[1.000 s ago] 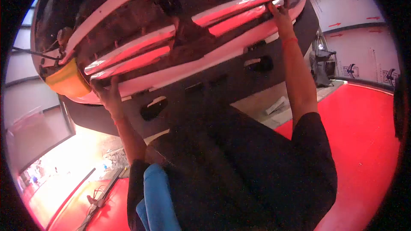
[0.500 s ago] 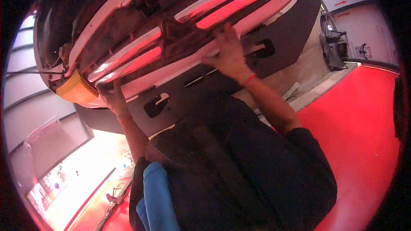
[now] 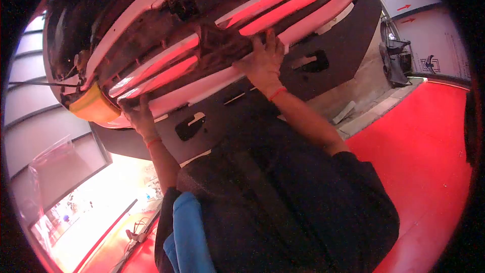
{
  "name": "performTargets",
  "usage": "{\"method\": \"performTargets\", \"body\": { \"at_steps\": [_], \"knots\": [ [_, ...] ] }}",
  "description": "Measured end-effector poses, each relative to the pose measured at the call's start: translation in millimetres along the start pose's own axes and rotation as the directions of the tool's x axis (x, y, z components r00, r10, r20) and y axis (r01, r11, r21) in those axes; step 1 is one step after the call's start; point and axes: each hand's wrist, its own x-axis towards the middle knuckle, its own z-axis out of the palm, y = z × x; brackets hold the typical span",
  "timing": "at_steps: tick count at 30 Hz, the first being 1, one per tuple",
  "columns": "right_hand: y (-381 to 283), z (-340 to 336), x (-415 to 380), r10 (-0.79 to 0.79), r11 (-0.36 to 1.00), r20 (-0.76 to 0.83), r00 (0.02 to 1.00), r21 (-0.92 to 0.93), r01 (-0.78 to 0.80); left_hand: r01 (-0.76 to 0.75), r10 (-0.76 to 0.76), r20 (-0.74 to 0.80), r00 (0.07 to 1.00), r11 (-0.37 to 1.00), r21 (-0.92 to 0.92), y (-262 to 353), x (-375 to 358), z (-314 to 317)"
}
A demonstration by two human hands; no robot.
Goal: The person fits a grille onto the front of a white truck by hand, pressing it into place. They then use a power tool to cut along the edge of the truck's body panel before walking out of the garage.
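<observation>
The front of a vehicle fills the upper view, with shiny, red-reflecting grille bars (image 3: 166,55) and a long pale bumper (image 3: 202,85) below them. My left hand (image 3: 141,120) grips the bumper near its left end, beside the yellow-orange lamp (image 3: 95,103), thumb and fingers over the edge. Farther right, my right hand (image 3: 264,63) holds the bumper near its middle, fingers hooked over the upper edge and thumb towards the left. Under the bumper spans a dark grey panel (image 3: 343,55) with cut-out openings. Fingertips of both hands are partly lost in shadow.
A red floor (image 3: 414,136) lies to the right, bordered by a pale kerb (image 3: 374,114). A dark folded object (image 3: 397,60) stands by the wall panels (image 3: 434,40). A blue cloth (image 3: 189,232) hangs at my left side. Cables (image 3: 134,242) lie at lower left.
My right hand has shifted slightly left along the bumper. My left hand keeps its place at the bumper's left end. The whole view has moved a little.
</observation>
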Motion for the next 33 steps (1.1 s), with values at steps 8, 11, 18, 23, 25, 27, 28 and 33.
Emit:
{"method": "performTargets", "body": {
  "at_steps": [8,11,18,23,25,27,28,33],
  "knots": [
    [4.9,0.2,0.0,0.026,0.987,0.008,1.000,-0.158,-0.025,0.053,-0.079,0.109,0.991,0.974,0.218,44.2,-1.1,-19.4],
    [7.0,-2.8,3.3,-0.040,0.991,-0.021,0.999,-0.132,0.037,-0.336,0.427,-0.218,0.878,0.873,0.355,48.3,-9.3,-0.2],
    [-2.3,-9.3,14.2,0.038,0.994,0.064,0.997,-0.108,-0.031,-0.785,0.796,-0.082,0.600,0.606,0.129,180.8,1.6,59.1],
    [-0.1,-7.5,11.9,-0.024,0.997,-0.002,1.000,-0.072,0.024,-0.778,0.783,0.109,0.612,0.572,0.259,225.5,12.4,85.0],
    [4.4,-4.0,14.2,-0.063,0.997,-0.043,0.997,-0.055,0.061,-0.772,0.771,0.123,0.624,0.584,0.251,228.7,15.0,86.5],
    [8.8,-2.1,15.7,-0.111,0.994,-0.050,0.993,-0.015,0.110,-0.794,0.805,0.093,0.586,0.548,0.264,228.2,16.3,83.8],
    [9.6,-1.9,14.9,-0.090,0.996,-0.040,0.995,-0.018,0.089,-0.799,0.803,0.115,0.584,0.545,0.255,228.5,17.3,81.8],
    [9.4,-9.4,12.6,-0.026,0.999,0.078,0.997,-0.025,0.028,-0.814,0.798,0.205,0.567,0.503,0.291,240.3,46.9,75.0]
  ]
}}
